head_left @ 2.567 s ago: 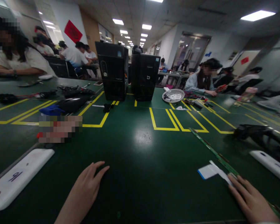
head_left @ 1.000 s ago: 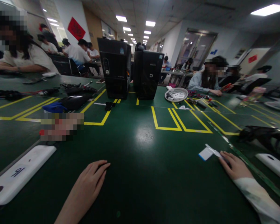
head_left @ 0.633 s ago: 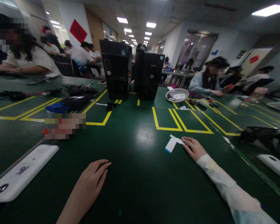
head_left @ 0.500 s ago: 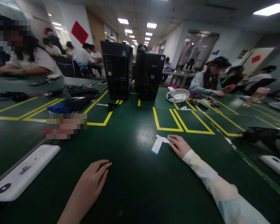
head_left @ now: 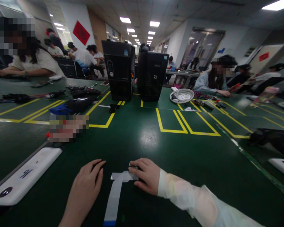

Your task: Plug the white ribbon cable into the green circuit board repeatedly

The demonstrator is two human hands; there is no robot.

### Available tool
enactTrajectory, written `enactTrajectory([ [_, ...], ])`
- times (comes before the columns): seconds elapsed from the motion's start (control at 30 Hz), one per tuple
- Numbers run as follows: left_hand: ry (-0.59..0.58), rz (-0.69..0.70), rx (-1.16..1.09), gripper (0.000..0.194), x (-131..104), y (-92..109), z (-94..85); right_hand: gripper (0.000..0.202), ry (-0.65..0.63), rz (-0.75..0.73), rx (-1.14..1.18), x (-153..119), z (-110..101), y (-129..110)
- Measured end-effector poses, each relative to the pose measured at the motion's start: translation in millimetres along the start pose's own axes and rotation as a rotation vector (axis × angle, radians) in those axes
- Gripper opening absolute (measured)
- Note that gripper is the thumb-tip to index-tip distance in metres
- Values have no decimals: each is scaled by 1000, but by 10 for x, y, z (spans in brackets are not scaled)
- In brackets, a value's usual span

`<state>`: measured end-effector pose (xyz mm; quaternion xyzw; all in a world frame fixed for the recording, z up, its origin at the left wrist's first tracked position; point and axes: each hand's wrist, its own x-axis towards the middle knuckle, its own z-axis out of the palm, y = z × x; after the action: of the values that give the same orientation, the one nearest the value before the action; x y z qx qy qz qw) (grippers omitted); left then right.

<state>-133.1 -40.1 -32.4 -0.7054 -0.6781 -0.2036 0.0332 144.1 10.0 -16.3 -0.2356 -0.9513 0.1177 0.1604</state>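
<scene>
Loads of ceiling lights (head_left: 154, 24) glowing top center, a red diamond sign (head_left: 81, 33) on a white pillar (head_left: 67, 14) upper left, metal-framed double doors (head_left: 204, 47) upper right, big green table (head_left: 177, 151) across the bottom.

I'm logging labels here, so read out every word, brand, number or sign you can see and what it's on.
"16" or "91", depending on which way up: dark figures on the left white plastic housing.
Round dark badge on that housing: unreadable.
Right computer tower: logo and lettering too small to read.
Left computer tower: lettering and sticker too blurred.
Red diamond-shaped sign: dark marking, unreadable.
White flat cable: no text visible.
</scene>
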Motion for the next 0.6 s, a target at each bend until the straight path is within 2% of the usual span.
enactTrajectory([
  [0.13,-2,18,4,43,-4,5,6,55,-44,-28,35,-13,-2,-95],
  [0.43,26,35,3,42,17,29,1,58,-47,-51,51,-42,-5,-75],
  [0.53,19,24,4,42,14,39,-2,63,-40,-46,12,-74,-18,20],
  [0.6,3,13,6,43,10,38,-3,63,18,14,-74,-125,-61,222],
])
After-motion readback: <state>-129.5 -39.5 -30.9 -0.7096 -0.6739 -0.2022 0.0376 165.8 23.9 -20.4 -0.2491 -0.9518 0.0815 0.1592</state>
